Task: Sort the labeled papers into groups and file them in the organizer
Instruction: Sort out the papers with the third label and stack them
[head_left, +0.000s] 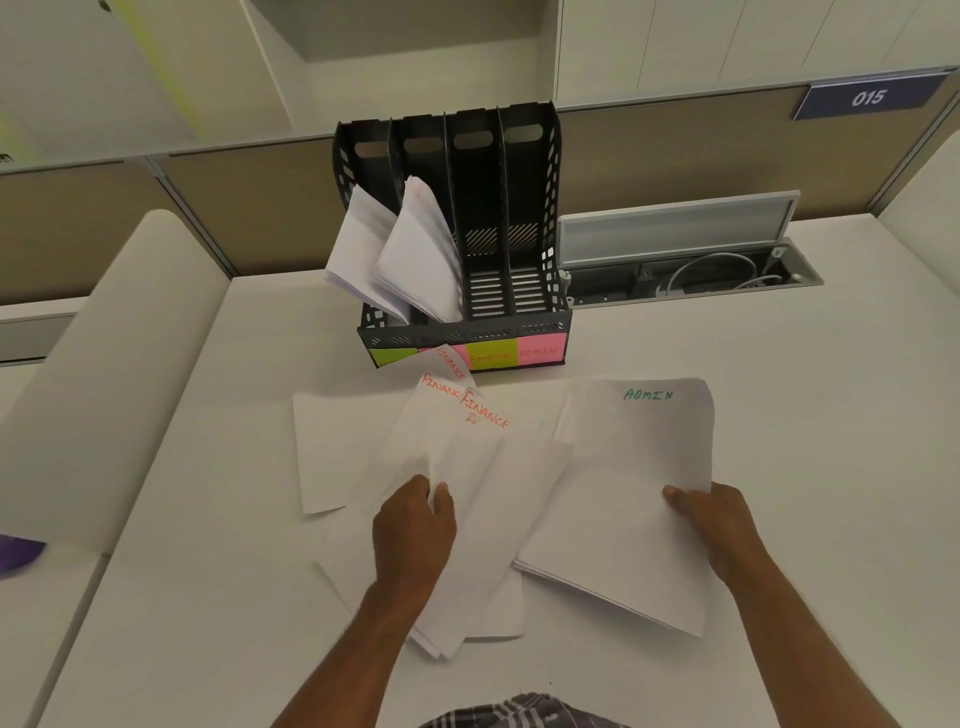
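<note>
A black four-slot organizer (530, 171) stands at the back of the desk, with coloured sticky labels on its front reading FINANCE and ADMIN. Its two left slots hold bent white papers (410, 260); the two right slots look empty. Several sheets marked FINANCE (467, 452) lie fanned on the desk in front of it, and my left hand (413, 530) pinches them near their lower middle. To the right, a stack with ADMIN (623, 478) on top lies at a slight tilt; my right hand (722, 525) grips its right edge, thumb on top.
An open cable tray (696, 275) with a raised lid and white cables sits right of the organizer. A beige partition wall (675, 156) runs behind the desk. A rounded divider (104, 374) borders the left side, with something purple (15, 553) at the far left.
</note>
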